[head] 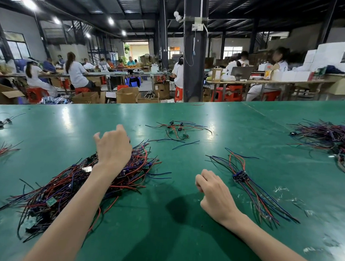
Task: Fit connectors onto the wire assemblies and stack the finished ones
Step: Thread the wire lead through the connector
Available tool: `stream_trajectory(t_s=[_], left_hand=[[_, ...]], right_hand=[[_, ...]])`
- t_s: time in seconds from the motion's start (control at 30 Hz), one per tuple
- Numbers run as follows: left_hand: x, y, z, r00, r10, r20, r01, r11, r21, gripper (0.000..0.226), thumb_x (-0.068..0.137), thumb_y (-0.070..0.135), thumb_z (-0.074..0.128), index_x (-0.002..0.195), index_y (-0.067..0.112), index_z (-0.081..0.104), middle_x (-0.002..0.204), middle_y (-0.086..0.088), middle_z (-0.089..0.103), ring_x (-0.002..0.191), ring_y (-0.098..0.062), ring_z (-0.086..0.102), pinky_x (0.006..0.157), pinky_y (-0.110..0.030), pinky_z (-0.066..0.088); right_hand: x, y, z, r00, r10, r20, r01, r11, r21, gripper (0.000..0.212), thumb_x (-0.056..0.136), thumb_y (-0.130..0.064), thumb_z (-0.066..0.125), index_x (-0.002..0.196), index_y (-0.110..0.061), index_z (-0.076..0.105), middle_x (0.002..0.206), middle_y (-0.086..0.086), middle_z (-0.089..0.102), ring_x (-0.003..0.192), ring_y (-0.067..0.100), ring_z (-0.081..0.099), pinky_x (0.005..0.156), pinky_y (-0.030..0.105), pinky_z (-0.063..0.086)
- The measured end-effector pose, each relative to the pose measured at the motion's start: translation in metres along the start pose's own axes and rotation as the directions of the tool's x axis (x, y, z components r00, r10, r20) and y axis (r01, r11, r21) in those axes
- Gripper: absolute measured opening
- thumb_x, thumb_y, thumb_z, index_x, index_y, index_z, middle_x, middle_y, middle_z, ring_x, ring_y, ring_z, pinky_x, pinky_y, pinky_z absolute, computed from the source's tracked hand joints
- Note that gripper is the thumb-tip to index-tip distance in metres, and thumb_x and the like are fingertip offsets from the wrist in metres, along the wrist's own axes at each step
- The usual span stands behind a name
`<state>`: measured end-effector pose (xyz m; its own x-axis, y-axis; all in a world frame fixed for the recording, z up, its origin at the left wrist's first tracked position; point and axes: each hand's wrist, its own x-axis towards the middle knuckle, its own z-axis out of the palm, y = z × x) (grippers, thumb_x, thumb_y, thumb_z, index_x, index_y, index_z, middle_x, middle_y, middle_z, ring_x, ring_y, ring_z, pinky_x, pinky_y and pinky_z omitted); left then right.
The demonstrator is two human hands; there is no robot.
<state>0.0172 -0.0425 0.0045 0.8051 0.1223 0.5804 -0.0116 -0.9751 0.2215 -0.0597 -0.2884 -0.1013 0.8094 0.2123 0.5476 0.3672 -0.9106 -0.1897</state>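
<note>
The stacked wire bundle (240,177) lies diagonally, far-left to near-right.

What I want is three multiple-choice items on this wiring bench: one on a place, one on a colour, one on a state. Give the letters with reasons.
1. The tidy wire bundle lies:
A) on a stool
B) just right of the right hand
C) inside a box

2. The table top is:
A) green
B) white
C) brown

3. The right hand's fingers are:
A) spread flat
B) curled under
C) wrapped round a bottle

Answers:
1 B, the bundle rests on the table beside that hand.
2 A, the surface is green throughout.
3 B, the fingers fold under into a fist.
</note>
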Motion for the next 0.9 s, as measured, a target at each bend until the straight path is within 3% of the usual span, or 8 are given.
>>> stream_trajectory(t_s=[0.1,0.23,0.4,0.47,0.57,0.63,0.7,0.9], left_hand=[[0.003,0.009,-0.019,0.987,-0.005,-0.162,-0.041,0.959,-0.282,0.012,0.095,0.012,0.052,0.103,0.004,0.056,0.094,-0.016,0.066,0.084,-0.034,0.061,0.074,-0.037,0.041],[-0.003,0.028,-0.037,0.955,0.112,-0.277,-0.24,0.838,-0.49,0.017,0.094,0.013,0.057,0.108,0.004,0.056,0.103,-0.013,0.064,0.084,-0.025,0.062,0.077,-0.037,0.052],[-0.035,0.055,-0.029,0.919,0.291,-0.265,-0.393,0.647,-0.654,0.023,0.088,0.013,0.065,0.109,0.007,0.057,0.099,0.001,0.063,0.074,-0.005,0.058,0.071,-0.014,0.05],[-0.057,0.064,-0.012,0.907,0.364,-0.211,-0.403,0.611,-0.682,0.025,0.084,0.012,0.07,0.107,0.01,0.059,0.098,0.0,0.064,0.077,-0.009,0.059,0.075,-0.021,0.051],[-0.091,0.071,0.019,0.881,0.462,-0.104,-0.397,0.601,-0.694,0.029,0.081,0.012,0.073,0.107,0.01,0.061,0.1,0.002,0.062,0.09,-0.014,0.058,0.084,-0.031,0.049],[-0.107,0.071,0.035,0.852,0.521,-0.052,-0.406,0.594,-0.694,0.03,0.08,0.012,0.073,0.108,0.011,0.062,0.098,0.004,0.061,0.091,-0.012,0.055,0.085,-0.03,0.046],[-0.117,0.071,0.045,0.832,0.555,-0.014,-0.413,0.601,-0.684,0.033,0.079,0.009,0.073,0.11,0.011,0.062,0.099,0.002,0.062,0.093,-0.015,0.055,0.086,-0.028,0.045],[-0.13,0.067,0.053,0.847,0.528,0.064,-0.348,0.642,-0.684,0.039,0.078,0.003,0.065,0.114,0.015,0.055,0.103,0.004,0.059,0.096,-0.01,0.052,0.088,-0.021,0.043]], right_hand=[[-0.001,0.0,-0.003,0.999,0.037,0.004,-0.037,0.998,0.051,0.034,0.049,0.014,0.047,0.07,-0.013,0.04,0.064,-0.001,0.039,0.061,0.024,0.034,0.054,0.029,0.024],[-0.002,0.002,-0.002,0.989,0.138,0.06,-0.141,0.988,0.058,0.019,0.053,-0.006,0.043,0.069,-0.015,0.041,0.052,0.002,0.038,0.058,0.029,0.031,0.052,0.035,0.021],[-0.002,-0.001,0.0,0.988,0.152,0.001,-0.148,0.959,0.241,0.016,0.048,-0.006,0.034,0.059,-0.017,0.039,0.047,-0.002,0.031,0.052,0.026,0.027,0.051,0.034,0.022],[0.001,0.0,-0.001,0.958,0.283,-0.032,-0.237,0.853,0.465,0.022,0.046,-0.004,0.031,0.055,-0.019,0.044,0.044,-0.005,0.032,0.048,0.019,0.029,0.05,0.031,0.023],[0.006,-0.003,-0.005,0.875,0.43,0.221,-0.42,0.447,0.79,0.027,0.053,-0.003,0.04,0.064,-0.012,0.063,0.048,0.002,0.046,0.045,0.017,0.042,0.049,0.026,0.037],[0.009,-0.006,-0.007,0.846,0.41,0.342,-0.462,0.241,0.854,0.017,0.076,-0.004,0.051,0.072,-0.005,0.067,0.056,0.008,0.056,0.05,0.019,0.048,0.047,0.026,0.043],[0.01,-0.004,-0.007,0.842,0.399,0.363,-0.465,0.197,0.863,0.026,0.091,-0.01,0.05,0.073,-0.005,0.068,0.065,0.011,0.062,0.054,0.018,0.052,0.047,0.026,0.044],[0.009,-0.003,-0.007,0.834,0.39,0.389,-0.473,0.145,0.869,0.016,0.088,-0.006,0.062,0.075,-0.005,0.072,0.067,0.01,0.067,0.055,0.015,0.06,0.046,0.023,0.047]])
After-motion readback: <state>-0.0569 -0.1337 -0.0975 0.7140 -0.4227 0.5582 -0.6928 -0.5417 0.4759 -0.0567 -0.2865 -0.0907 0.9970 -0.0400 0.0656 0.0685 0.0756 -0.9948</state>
